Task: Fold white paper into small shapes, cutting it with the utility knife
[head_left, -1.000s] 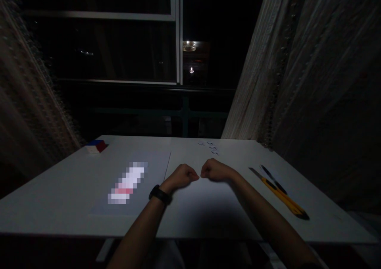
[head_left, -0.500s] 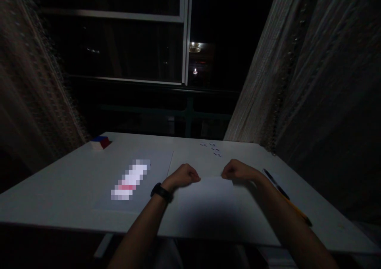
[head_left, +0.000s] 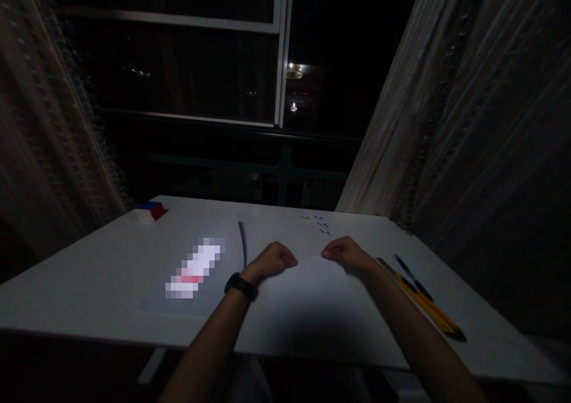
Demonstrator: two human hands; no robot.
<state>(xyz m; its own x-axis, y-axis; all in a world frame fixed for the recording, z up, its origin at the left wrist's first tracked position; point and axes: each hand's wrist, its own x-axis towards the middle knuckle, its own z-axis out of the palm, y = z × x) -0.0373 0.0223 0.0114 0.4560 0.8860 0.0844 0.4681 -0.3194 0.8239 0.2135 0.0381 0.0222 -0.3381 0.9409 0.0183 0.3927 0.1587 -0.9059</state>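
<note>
Both hands are in view above the table (head_left: 96, 278), their fingers curled in and the thumb and finger tips drawn together in a narrow pinch. The left hand (head_left: 273, 259) has its tips at the far edge of a white sheet (head_left: 310, 293), near its left corner. The right hand (head_left: 350, 253) pinches along the same far edge, a little way across from the left, with a short stretch of paper showing between the two. The remaining fingers of each hand fold into the palm (the dim light hides just how tightly).

The sheet lies in front of the person, between the forearms. Its far edge bows slightly upward between the pinches, while the near part is lost in a dark, soft shadow. It looks plain.

A black watch (head_left: 239, 285) circles the left wrist. Beside that arm lies another paper (head_left: 154, 299), bearing a pixelated patch, its right edge curling upward. To the right of the right forearm are a yellow cutter (head_left: 428, 305) and a pen (head_left: 414, 279), close together. Small scraps (head_left: 322, 225) lie beyond the hands, and a coloured block (head_left: 150, 211) sits at the far left corner.
</note>
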